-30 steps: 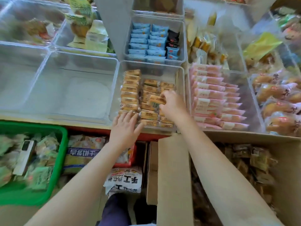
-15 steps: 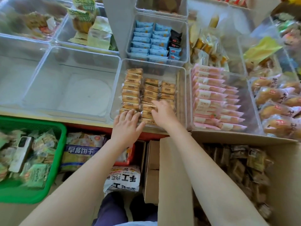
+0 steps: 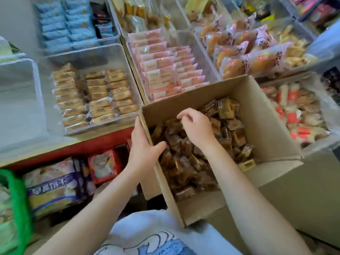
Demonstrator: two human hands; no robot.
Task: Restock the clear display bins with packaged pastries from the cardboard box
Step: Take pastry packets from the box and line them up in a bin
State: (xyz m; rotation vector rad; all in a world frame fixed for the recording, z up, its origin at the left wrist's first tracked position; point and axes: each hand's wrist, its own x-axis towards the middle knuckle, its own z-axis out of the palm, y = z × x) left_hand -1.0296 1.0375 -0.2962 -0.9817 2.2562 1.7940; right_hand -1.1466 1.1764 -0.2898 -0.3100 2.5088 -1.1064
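Note:
An open cardboard box [image 3: 261, 115] stands in front of me, holding several brown packaged pastries [image 3: 185, 162]. My left hand [image 3: 143, 146] grips the box's left wall, thumb inside and fingers outside. My right hand [image 3: 196, 126] hovers over the pastries inside the box, fingers loosely curled downward and holding nothing. Left of the box, a clear display bin [image 3: 117, 54] holds three rows of the same tan packaged pastries [image 3: 92, 96], filling its front half.
A bin of pink packets [image 3: 165, 70] sits behind the box, with bread bins [image 3: 248, 50] at the right and blue packets [image 3: 68, 23] at the back. An empty clear bin [image 3: 16, 100] is at the left. Below the red shelf edge [image 3: 73, 148] lie bagged goods and a green basket [image 3: 18, 199].
Both hands left the clear bin of tan pastries. The left hand took hold of the box wall, the right hand moved into the box, and my view swung right.

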